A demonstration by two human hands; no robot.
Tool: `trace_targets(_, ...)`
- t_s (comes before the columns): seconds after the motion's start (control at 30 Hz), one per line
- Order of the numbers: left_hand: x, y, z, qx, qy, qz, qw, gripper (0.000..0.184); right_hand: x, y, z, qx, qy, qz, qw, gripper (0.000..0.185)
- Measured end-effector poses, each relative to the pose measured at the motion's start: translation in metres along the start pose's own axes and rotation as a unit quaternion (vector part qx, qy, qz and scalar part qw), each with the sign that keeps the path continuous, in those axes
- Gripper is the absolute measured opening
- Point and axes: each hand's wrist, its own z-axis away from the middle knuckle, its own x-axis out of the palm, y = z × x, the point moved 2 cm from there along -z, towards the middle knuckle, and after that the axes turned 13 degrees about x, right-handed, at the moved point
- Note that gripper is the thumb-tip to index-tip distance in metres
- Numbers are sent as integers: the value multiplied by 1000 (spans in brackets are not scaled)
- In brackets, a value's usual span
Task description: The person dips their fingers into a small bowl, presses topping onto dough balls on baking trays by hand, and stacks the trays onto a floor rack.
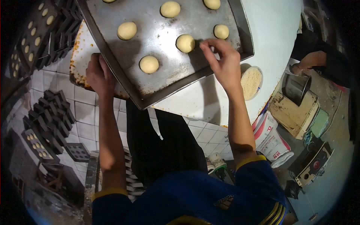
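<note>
From my end the tray (180,71) has seven dough balls (149,64) showing, spaced out on its floor — those look placed, but whether the bare patches need more, I can't tell. My right hand (224,60) is over the tray, narrow pinch just beside a ball, contents unclear. My left hand (100,77) is curled at the tray's left edge — fingertips hidden, so no clue how firm.

Both forearms (109,138) reach forward; the left hand (100,77) is curled, the right hand (225,62) bent, its thumb (210,57) extended.
</note>
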Motion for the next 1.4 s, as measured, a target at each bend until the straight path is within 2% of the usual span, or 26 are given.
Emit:
trace_targets(0.03, -1, 2, 0, -8, 8, 20, 1000, 31, 9, -3, -5, -101, 25, 60, 993, 14)
trace_targets(0.07, -2, 3, 0, -16, 17, 40, 999, 31, 18, -2, -10, -98, 21, 62, 993, 14)
trace_targets(0.17, -1, 1, 3, -42, 6, 44, 998, 31, 34, -1, -17, -206, 66, 142, 966, 16)
trace_targets(0.3, -1, 1, 1, -52, 11, 25, 998, 30, 45, 7, -7, -213, 58, 200, 955, 18)
trace_targets(0.37, 0, 1, 0, -40, 17, 25, 999, 29, 46, 2, 7, -207, 62, 209, 954, 30)
trace_targets(0.4, 0, 1, -1, -28, 22, 28, 999, 27, 44, -1, 14, -206, 62, 207, 954, 30)
trace_targets(0.47, 1, -2, 0, -28, 19, 17, 999, 27, 40, -8, 25, -168, 32, 272, 947, 41)
trace_targets(0.5, 2, -2, 1, -29, 18, 9, 999, 26, 35, -6, 28, -138, 0, 248, 959, 47)
trace_targets(0.53, 1, -1, 2, -25, 16, 9, 1000, 26, 26, -4, 33, -135, 4, 246, 960, 47)
trace_targets(0.6, 1, -2, 1, 0, 10, 12, 1000, 25, -3, 3, 45, -124, 74, 152, 978, 43)
trace_targets(0.67, 4, -9, 4, -1, -2, 3, 1000, 24, -32, 22, 79, 70, 104, 26, 992, 33)
trace_targets(0.73, 5, -8, 3, -6, -15, -6, 1000, 23, -57, 57, 116, 173, 155, 79, 969, 21)
trace_targets(0.8, 3, -5, 3, -19, -39, -20, 999, 23, -70, 93, 142, 195, 200, 145, 949, 15)
trace_targets(0.87, 5, -7, 4, -1, -19, -31, 999, 24, -78, 113, 150, 178, 217, 265, 923, 19)
trace_targets(0.9, 7, -9, 6, 14, 0, -40, 999, 25, -80, 118, 148, 174, 211, 277, 921, 21)
trace_targets(1.0, 5, -10, 7, -4, -22, -24, 999, 26, -78, 123, 137, 187, 183, 295, 919, 23)
trace_targets(1.07, 2, -6, 8, -25, -48, -69, 996, 25, -78, 128, 134, 202, 168, 334, 905, 16)
trace_targets(1.17, 6, -8, 6, 57, 31, -71, 995, 22, -81, 136, 130, 161, 179, 352, 905, 20)
trace_targets(1.23, 7, -8, 7, 67, 39, -68, 995, 22, -85, 132, 134, 147, 186, 373, 897, 22)
trace_targets(1.3, 7, -9, 5, 76, 51, -68, 993, 21, -89, 122, 139, 262, 167, 208, 927, 27)
trace_targets(1.33, 7, -7, 4, 65, 38, -86, 993, 19, -87, 118, 143, 257, 169, 209, 928, 27)
trace_targets(1.37, 7, -8, 5, 53, 24, -105, 993, 18, -83, 116, 147, 259, 151, 39, 953, 27)
trace_targets(1.4, 8, -10, 4, 48, 27, -108, 993, 18, -77, 112, 152, 254, 125, -131, 950, 27)
